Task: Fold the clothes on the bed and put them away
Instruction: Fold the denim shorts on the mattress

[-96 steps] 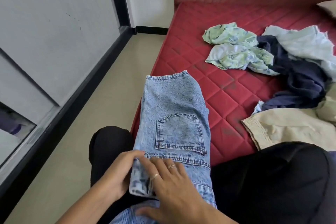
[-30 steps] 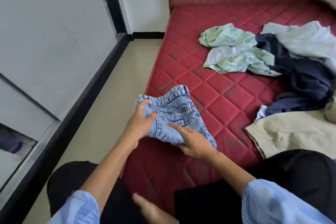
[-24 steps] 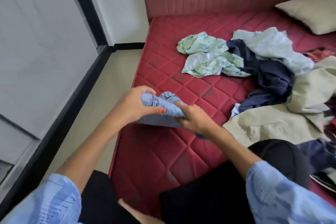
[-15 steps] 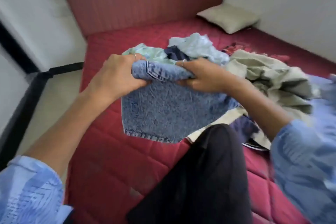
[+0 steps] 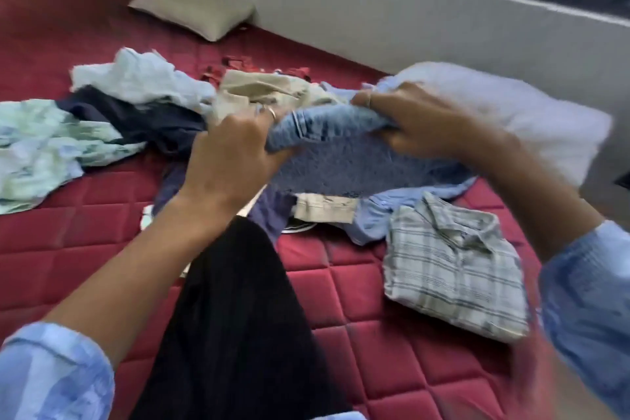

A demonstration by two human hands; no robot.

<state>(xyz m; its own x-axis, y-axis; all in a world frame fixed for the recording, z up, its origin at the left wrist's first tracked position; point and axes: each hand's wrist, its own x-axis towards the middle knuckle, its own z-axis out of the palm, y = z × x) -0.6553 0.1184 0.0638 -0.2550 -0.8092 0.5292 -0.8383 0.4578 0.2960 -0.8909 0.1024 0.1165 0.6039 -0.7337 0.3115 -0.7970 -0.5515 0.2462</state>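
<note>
Carrying the folded light-blue acid-washed denim jeans [image 5: 341, 147] above the red quilted mattress [image 5: 341, 334], you grasp the upper fold with both hands — your left hand [image 5: 231, 153] clenched round the left end, your right hand [image 5: 419, 126] round the right. The step in hand appears to be setting the folded piece down; the next move calls for a level lowering beside the one folded grey plaid shirt [image 5: 453, 266], so the fold does not spring open. Counted: one folded shirt, two pillows (beige [image 5: 197, 10], white [image 5: 511, 119]), and an unfolded heap [image 5: 143, 106] of at least five garments — overlaps hide the exact number.
</note>
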